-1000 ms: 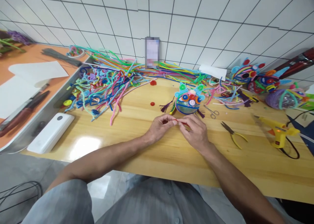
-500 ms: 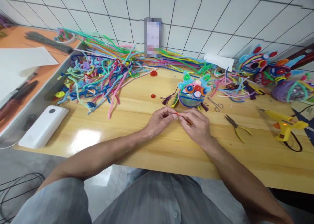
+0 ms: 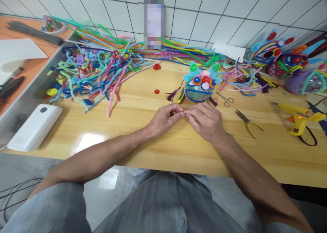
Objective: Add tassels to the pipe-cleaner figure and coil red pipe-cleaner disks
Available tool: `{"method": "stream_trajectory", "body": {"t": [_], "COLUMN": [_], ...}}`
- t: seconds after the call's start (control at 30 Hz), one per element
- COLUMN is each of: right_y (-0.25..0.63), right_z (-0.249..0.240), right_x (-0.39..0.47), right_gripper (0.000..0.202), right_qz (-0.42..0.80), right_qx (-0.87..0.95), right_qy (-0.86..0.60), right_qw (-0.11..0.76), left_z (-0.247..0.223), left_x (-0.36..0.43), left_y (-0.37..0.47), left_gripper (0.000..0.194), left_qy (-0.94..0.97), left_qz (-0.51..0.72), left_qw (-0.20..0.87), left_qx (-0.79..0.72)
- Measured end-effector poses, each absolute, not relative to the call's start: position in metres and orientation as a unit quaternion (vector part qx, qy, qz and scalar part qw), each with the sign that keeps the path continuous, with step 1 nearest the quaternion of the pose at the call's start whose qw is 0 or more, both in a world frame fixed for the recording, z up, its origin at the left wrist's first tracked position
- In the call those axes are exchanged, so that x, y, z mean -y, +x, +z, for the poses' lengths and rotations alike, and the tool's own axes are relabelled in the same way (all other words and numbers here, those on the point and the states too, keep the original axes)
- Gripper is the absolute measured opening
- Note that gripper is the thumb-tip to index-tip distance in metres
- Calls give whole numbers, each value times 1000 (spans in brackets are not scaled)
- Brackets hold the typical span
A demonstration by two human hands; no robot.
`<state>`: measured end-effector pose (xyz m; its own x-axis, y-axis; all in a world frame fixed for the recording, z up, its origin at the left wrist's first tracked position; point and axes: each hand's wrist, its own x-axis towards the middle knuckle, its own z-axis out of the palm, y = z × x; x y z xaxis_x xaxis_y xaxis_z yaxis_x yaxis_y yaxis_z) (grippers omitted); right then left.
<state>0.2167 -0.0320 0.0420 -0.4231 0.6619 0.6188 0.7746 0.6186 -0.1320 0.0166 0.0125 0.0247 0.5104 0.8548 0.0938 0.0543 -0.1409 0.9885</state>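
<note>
Fingertip to fingertip, my left hand (image 3: 163,120) and my right hand (image 3: 206,121) pinch a thin red pipe cleaner (image 3: 182,111) above the table's front half. Most of it is hidden by my fingers. Just beyond my hands stands a lion-like head (image 3: 199,93) made of coloured pipe cleaners around a clear body, with purple tassels at its sides. Two small red coils, a larger one (image 3: 156,66) and a smaller one (image 3: 156,91), lie on the wood to the left of the head.
Left of my hands spreads a heap of pipe cleaners (image 3: 89,76), with a white power bank (image 3: 35,127) near it. Scissors (image 3: 226,99), pliers (image 3: 248,123) and a yellow glue gun (image 3: 297,117) lie to the right. A phone (image 3: 153,23) leans on the tiled wall.
The view has shifted slightly, so the table sits higher. My hands stay together; less of the red pipe cleaner shows at my right hand.
</note>
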Motion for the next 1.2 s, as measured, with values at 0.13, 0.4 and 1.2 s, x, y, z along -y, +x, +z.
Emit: {"method": "stream_trajectory", "body": {"t": [0.13,0.4,1.2], "right_y": [210,197,218], "right_z": [37,33,42], "right_x": [33,35,33], "right_gripper": [12,10,9], "right_qz": [-23,30,-76], "right_qx": [800,748,828], "right_qy": [-458,-496,-433], "right_qw": [386,441,348], "left_z": [24,35,45], "left_x": [-13,-7,-29], "left_y": [18,21,11], "left_gripper": [32,38,22], "left_qy": [587,400,512], "left_qz": [388,384,248], "left_qw": [620,738,749], "left_qx": [-347,-384,-340]}}
